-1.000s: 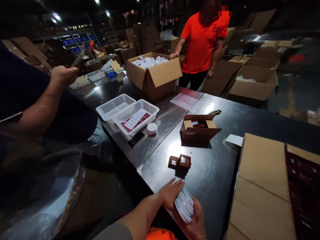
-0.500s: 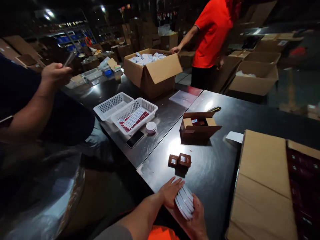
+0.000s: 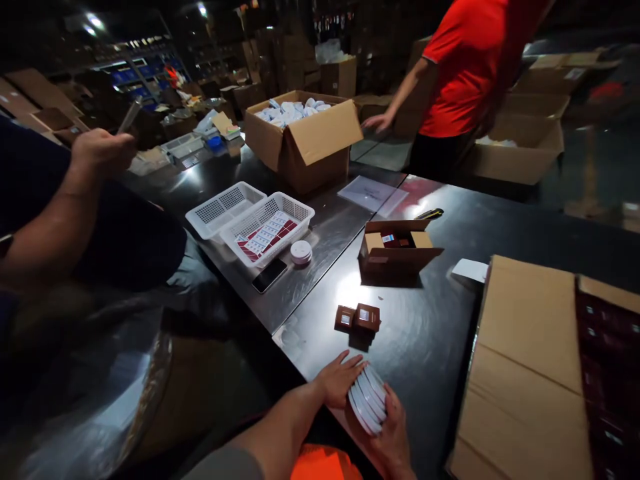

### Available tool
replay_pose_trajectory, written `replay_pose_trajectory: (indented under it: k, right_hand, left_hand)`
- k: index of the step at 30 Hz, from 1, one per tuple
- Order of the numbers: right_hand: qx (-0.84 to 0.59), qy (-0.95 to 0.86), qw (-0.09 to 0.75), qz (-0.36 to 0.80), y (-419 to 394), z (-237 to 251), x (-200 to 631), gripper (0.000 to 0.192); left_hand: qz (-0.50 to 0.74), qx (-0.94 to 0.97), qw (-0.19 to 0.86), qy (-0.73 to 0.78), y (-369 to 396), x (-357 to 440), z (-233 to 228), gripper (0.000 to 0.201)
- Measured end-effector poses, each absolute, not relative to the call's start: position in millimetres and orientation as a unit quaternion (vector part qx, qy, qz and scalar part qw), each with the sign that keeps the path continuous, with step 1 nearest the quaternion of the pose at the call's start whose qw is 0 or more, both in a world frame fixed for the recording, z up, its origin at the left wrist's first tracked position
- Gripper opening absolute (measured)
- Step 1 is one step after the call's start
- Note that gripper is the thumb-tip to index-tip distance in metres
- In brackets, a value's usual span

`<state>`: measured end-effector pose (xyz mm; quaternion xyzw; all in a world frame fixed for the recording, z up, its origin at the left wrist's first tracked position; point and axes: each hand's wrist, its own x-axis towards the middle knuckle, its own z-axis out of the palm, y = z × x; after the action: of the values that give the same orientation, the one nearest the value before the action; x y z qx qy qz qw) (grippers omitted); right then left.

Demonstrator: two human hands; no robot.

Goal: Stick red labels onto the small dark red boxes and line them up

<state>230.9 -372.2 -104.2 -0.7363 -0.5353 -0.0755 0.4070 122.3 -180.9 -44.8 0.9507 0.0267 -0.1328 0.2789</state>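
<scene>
A stack of several thin white round discs (image 3: 367,401) is held tilted at the near edge of the metal table. My left hand (image 3: 339,380) presses on the stack's left side, its fingertips reaching over the top. From the right, my right hand (image 3: 393,430) wraps round the other side, its lower fingers partly hidden. Just beyond my hands sit a smaller brown box (image 3: 345,319) and a larger brown box (image 3: 368,318), side by side. A short pile of similar white discs (image 3: 301,252) stands beside a phone (image 3: 270,275) to the left.
White baskets (image 3: 267,230), one holding printed sheets, lie left of a small open carton (image 3: 400,257). A large carton of white items (image 3: 300,150) stands behind. Another carton (image 3: 525,380) fills the right. One person (image 3: 465,67) stands across the table; another (image 3: 95,213) is at left.
The person in red across the table has moved right, with their hand coming off the large carton. My hands keep hold of the discs, almost unmoved.
</scene>
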Motion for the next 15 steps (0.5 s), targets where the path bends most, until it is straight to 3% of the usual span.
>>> replay_pose_trajectory:
  k: [15]
  right_hand:
    - [-0.754,-0.521,0.393,-0.076,-372.5,-111.0,227.9,0.074]
  left_hand:
    - [-0.134,0.952,0.272,0.04,-181.3,121.7,-47.8,0.082]
